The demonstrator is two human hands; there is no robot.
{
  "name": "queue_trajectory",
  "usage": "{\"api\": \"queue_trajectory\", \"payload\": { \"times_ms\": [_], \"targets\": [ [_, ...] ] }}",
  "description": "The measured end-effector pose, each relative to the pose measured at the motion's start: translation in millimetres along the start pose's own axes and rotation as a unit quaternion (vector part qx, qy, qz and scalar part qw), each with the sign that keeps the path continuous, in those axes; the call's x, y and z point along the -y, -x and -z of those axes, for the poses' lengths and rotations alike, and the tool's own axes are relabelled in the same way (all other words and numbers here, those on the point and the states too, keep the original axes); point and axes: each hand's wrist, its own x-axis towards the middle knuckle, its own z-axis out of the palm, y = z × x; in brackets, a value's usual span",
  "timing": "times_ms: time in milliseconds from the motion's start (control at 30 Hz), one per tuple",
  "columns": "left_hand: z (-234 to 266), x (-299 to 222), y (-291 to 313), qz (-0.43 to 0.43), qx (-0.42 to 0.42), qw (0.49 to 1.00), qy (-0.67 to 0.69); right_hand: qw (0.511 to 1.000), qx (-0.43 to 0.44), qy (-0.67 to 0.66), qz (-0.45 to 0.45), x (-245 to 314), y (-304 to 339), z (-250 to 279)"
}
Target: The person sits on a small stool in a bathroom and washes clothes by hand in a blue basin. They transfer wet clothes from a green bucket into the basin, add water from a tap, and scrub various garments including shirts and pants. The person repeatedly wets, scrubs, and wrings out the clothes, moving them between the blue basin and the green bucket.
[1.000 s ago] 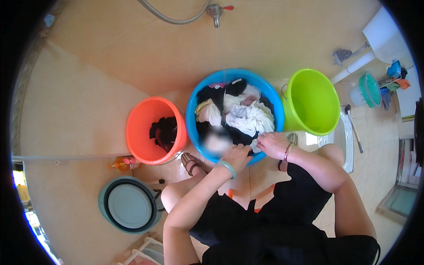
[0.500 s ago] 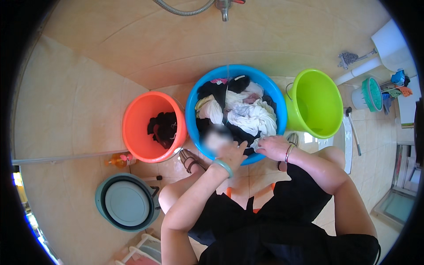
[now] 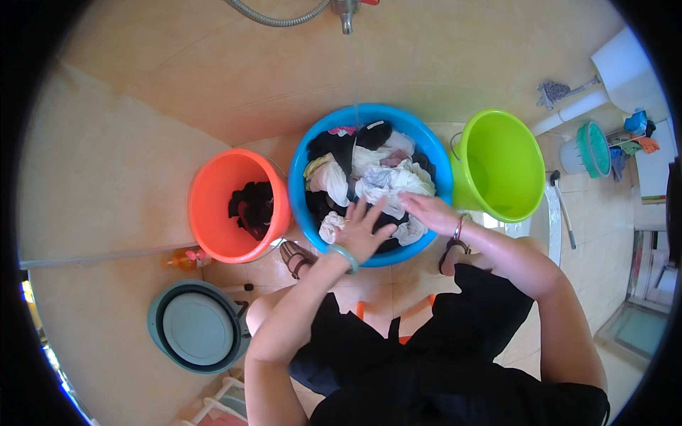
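Note:
A round blue basin (image 3: 300, 213) on the floor before me holds a heap of wet-looking laundry. White clothes (image 3: 387, 184) fill its middle and right, dark clothes (image 3: 334, 145) lie at the far left, and a small white cloth (image 3: 331, 226) sits near the front left. My left hand (image 3: 364, 234), a pale green bangle on its wrist, is over the front of the heap with fingers spread, holding nothing. My right hand (image 3: 432, 213) reaches in over the right side, fingers stretched out by the white clothes. Whether its fingertips touch them I cannot tell.
An orange bucket (image 3: 202, 206) with dark clothes stands left of the basin, a lime green bucket (image 3: 501, 163) right. A tap (image 3: 346, 14) with a metal hose is on the wall above. A grey folding basin (image 3: 158, 319) leans at the lower left, beside an orange bottle (image 3: 181, 260).
My left hand has moved off the small white cloth and spread its fingers. My right hand has lifted away from the front edge, further in over the white clothes, its fingers now straightened. The view has shifted slightly.

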Motion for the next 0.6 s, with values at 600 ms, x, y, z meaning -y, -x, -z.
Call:
{"api": "queue_trajectory", "payload": {
  "times_ms": [600],
  "targets": [
    [27.3, 91.3, -190.7, 0.044, -0.081, 0.989, -0.119, 0.955, -0.012, 0.296, -0.002, -75.9, -240.5, -3.4]
  ]
}}
